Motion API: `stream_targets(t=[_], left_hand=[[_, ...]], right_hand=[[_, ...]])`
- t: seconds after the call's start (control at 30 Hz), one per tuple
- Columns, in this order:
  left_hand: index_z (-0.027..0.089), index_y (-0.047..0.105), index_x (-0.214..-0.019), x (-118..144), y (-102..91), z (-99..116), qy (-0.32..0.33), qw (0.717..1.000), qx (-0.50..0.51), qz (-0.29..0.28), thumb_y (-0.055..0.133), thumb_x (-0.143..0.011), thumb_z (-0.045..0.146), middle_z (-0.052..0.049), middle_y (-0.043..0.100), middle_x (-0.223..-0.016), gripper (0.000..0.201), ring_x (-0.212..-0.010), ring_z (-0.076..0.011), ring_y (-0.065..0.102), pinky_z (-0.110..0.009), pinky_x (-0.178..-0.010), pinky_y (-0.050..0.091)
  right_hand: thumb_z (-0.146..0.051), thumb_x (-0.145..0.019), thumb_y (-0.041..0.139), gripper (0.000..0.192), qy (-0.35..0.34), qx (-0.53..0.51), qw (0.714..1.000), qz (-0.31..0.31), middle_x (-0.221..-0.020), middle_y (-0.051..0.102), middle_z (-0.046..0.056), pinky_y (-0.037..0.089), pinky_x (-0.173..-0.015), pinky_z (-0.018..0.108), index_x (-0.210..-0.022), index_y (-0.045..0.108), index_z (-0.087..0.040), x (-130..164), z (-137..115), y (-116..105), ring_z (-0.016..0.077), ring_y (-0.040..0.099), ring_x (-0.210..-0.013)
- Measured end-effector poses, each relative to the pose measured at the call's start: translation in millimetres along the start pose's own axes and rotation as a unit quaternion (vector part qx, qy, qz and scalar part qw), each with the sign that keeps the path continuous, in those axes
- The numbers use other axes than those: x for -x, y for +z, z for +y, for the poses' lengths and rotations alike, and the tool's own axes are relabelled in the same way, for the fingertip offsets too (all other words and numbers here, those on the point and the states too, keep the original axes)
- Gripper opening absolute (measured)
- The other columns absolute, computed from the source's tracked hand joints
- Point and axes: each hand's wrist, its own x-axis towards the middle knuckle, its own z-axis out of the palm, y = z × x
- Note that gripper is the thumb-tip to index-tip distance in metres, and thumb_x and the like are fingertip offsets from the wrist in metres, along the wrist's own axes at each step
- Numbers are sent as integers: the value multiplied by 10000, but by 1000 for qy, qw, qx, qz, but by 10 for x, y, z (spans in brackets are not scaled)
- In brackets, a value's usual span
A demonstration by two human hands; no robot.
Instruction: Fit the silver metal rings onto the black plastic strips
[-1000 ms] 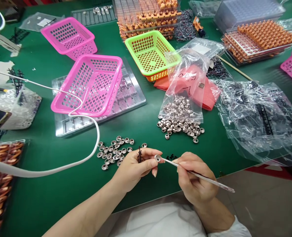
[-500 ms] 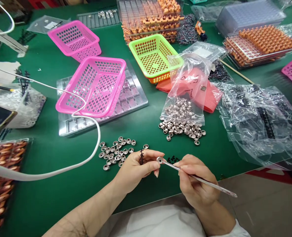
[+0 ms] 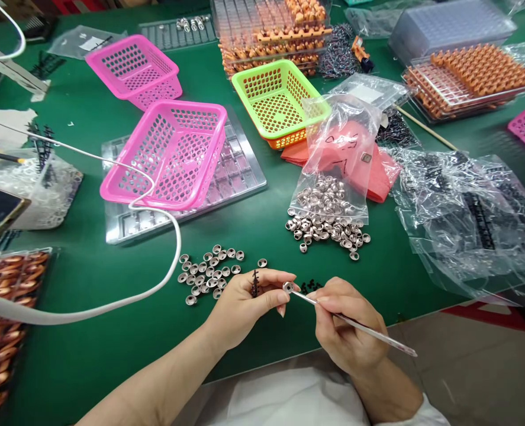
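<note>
My left hand [image 3: 244, 305] pinches a small metal cap [image 3: 287, 287] between thumb and forefinger, with a black comb-like strip [image 3: 255, 283] tucked between its fingers. My right hand [image 3: 344, 322] grips thin metal tweezers [image 3: 360, 327], whose tip meets the cap. Both hands hover near the table's front edge. Just left of my left hand lies a cluster of several loose metal caps [image 3: 206, 274] on the green mat. A few tiny black parts [image 3: 309, 287] lie behind the tweezers' tip.
An open plastic bag spilling metal caps [image 3: 328, 207] lies beyond my hands. Pink baskets [image 3: 168, 154] and a green basket [image 3: 277, 100] stand farther back, over a clear tray [image 3: 240, 174]. Crumpled plastic bags [image 3: 470, 219] fill the right. A white cable [image 3: 147, 284] curves at left.
My hands have stayed almost in place; the tweezers' tip has stayed at the cap and the right hand has tilted slightly. The camera view has shifted a little.
</note>
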Motion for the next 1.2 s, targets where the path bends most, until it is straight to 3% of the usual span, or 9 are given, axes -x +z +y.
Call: stream_targets(t=[0.87, 1.2], left_hand=[[171, 806, -921, -7, 3, -28, -1, 998, -51, 33, 825, -756, 256, -53, 780, -823, 186, -532, -99, 598, -240, -554, 497], [161, 801, -920, -7, 10, -10, -8, 998, -59, 28, 834, -740, 299, -49, 751, -784, 229, -538, -110, 593, -238, -528, 469]], right_hand=[[34, -802, 617, 367, 9, 27, 999, -15, -851, 718, 33, 605, -610, 292, -1063, 619, -224, -75, -29, 19, 154, 695, -724], [18, -805, 617, 348, 21, 18, 1000, 14, -838, 733, 24, 610, -627, 307, -1046, 632, -234, -67, -32, 23, 173, 724, -733]])
